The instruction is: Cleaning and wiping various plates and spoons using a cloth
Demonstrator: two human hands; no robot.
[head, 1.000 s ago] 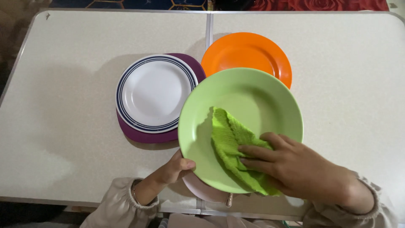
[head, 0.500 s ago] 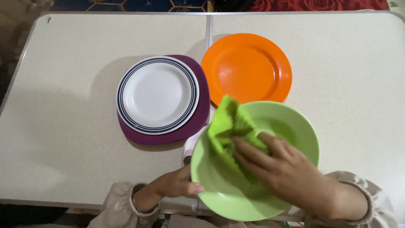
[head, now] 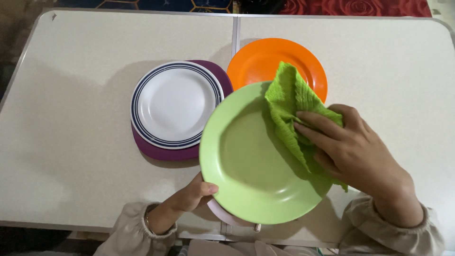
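A round light-green plate (head: 246, 161) is held above the table's near edge. My left hand (head: 194, 194) grips its lower left rim, thumb on top. My right hand (head: 353, 151) presses a crumpled bright-green cloth (head: 294, 109) against the plate's upper right part, fingers spread flat over the cloth. The cloth's top corner sticks up past the rim, in front of the orange plate. A pale pinkish plate edge (head: 222, 215) shows just under the green plate.
An orange plate (head: 258, 59) lies behind the green one. A white plate with dark blue rim lines (head: 175, 104) rests on a purple square plate (head: 163, 152) to the left. The beige folding table (head: 71, 118) has a centre seam and metal edges.
The cloth and my right hand slid from the plate's lower middle up to its upper right. The green plate dipped toward me, then came back up and tilted flatter.
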